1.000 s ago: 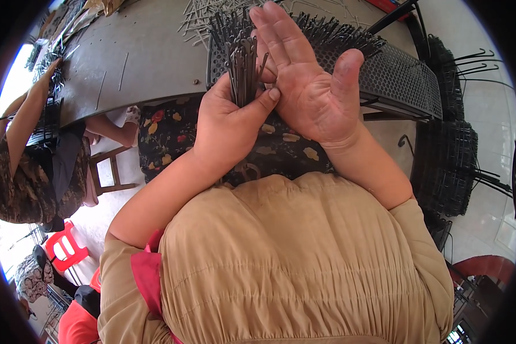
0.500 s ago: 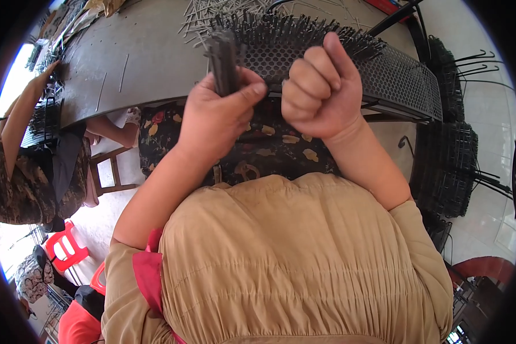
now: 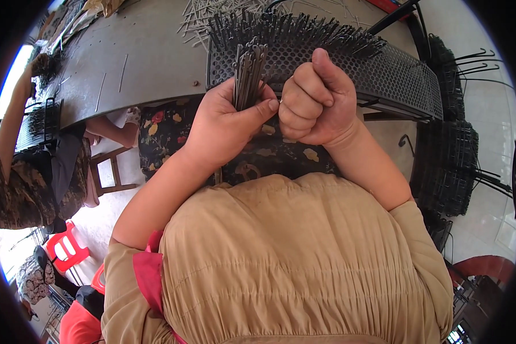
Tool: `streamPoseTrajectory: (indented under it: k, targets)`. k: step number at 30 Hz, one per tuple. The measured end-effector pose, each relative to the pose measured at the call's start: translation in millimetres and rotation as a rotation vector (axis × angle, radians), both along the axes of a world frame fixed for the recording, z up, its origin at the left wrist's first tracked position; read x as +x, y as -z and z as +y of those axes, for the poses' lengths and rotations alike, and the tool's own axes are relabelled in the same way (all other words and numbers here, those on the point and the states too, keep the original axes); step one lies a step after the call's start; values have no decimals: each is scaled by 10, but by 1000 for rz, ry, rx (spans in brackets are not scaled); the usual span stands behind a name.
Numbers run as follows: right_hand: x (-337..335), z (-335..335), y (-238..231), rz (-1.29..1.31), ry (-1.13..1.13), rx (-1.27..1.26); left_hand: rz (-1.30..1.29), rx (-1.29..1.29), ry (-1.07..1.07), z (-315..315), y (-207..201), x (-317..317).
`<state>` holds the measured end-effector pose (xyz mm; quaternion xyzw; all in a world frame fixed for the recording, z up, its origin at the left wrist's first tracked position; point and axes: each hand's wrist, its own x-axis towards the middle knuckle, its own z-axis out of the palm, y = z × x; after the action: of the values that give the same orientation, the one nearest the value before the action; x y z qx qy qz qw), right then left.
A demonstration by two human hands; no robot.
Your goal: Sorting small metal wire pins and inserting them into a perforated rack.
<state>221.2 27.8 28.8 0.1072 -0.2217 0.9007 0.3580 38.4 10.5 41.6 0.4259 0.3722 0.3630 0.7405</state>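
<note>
My left hand (image 3: 221, 129) is closed around an upright bundle of thin dark metal rods (image 3: 249, 74) with small bent or looped tips. Close beside it, my right hand (image 3: 318, 106) is curled into a fist with its thumb pointing up. Whatever that fist may hold is hidden; its fingers come near the left thumb. Just beyond both hands, a black perforated metal rack (image 3: 404, 74) stands at the table edge. Many dark rods (image 3: 292, 28) like those in the bundle stick up in a dense row along it.
Loose pale rods (image 3: 206, 14) lie in a pile behind the rack, on a grey table (image 3: 149, 40). Dark wire racks with hooks (image 3: 447, 166) stand at the right. Another person (image 3: 34, 178) works at the left, near a wooden stool (image 3: 114, 172) and a red chair (image 3: 67, 246).
My left hand has moved right with the rod bundle, closer to my right fist. The right fist has dropped slightly toward me. The person at the left has shifted an arm.
</note>
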Motion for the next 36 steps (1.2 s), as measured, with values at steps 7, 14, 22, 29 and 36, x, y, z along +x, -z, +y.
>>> streamPoseTrajectory:
  k: [7,14,22,29,36]
  targets:
    - [10,-14,1,-59,-5,7,-6,-12,2,-23,5,-13]
    - [11,-60,-6,-126,1,13,204,110,-9,-33,-44,-29]
    - [17,-88,-45,-159,30,50,202,125,-25,-66,-8,2]
    - [16,17,-248,-111,66,167,194,150,0,-162,69,81]
    - [64,41,-165,-75,84,138,-52,-6,-154,-57,-59,-24]
